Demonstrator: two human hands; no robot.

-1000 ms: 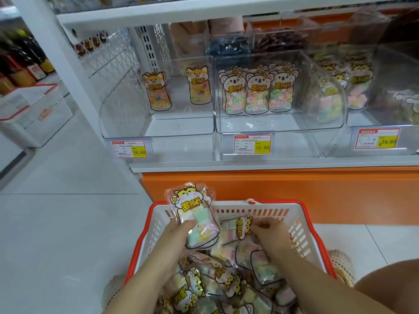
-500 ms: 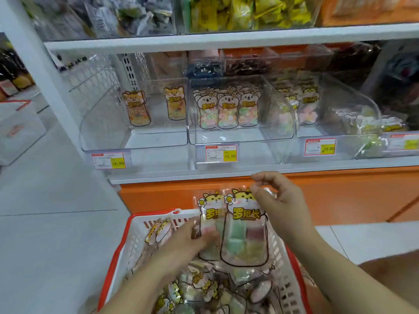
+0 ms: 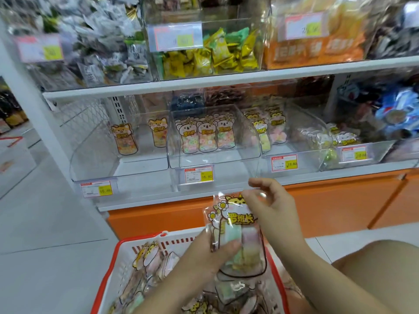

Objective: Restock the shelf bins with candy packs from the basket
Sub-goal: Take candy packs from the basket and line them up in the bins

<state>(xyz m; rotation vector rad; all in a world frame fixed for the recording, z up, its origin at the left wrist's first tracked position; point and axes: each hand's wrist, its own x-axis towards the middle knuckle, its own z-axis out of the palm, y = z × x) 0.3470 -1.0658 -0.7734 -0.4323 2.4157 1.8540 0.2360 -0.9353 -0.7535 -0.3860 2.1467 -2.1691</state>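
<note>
Two white shelves carry clear bins above pale floor.

Shop: price-tagged candy bins

A clear plastic candy pack with a yellow cartoon animal print and pastel cubes inside is upright above the red-rimmed white plastic basket, which holds more such packs. Behind, the clear plastic bins on the shelf hold a few upright packs at the back.
</note>
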